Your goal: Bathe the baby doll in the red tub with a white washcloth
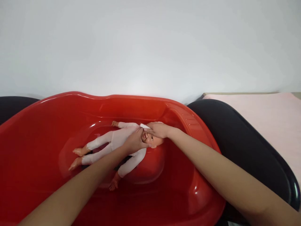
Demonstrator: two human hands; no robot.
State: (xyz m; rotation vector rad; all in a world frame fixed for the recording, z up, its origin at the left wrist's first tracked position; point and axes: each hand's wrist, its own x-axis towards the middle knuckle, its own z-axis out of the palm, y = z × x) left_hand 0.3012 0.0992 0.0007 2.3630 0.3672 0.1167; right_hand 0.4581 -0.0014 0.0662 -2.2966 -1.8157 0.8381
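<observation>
A baby doll [113, 142] in a pale pink suit lies on its back in a red plastic tub [42, 131], feet to the left, head to the right. My left hand [134, 142] is wrapped around the doll's neck and chin. My right hand [158, 129] rests over the doll's head and pinches a small white cloth [144, 126] against its face. The hands hide much of the doll's head.
The tub's raised rim [131, 99] runs along the back. A black curved surface [246, 141] lies to the right and at the far left. A pale pink mat [270, 110] lies at the far right. A white wall stands behind.
</observation>
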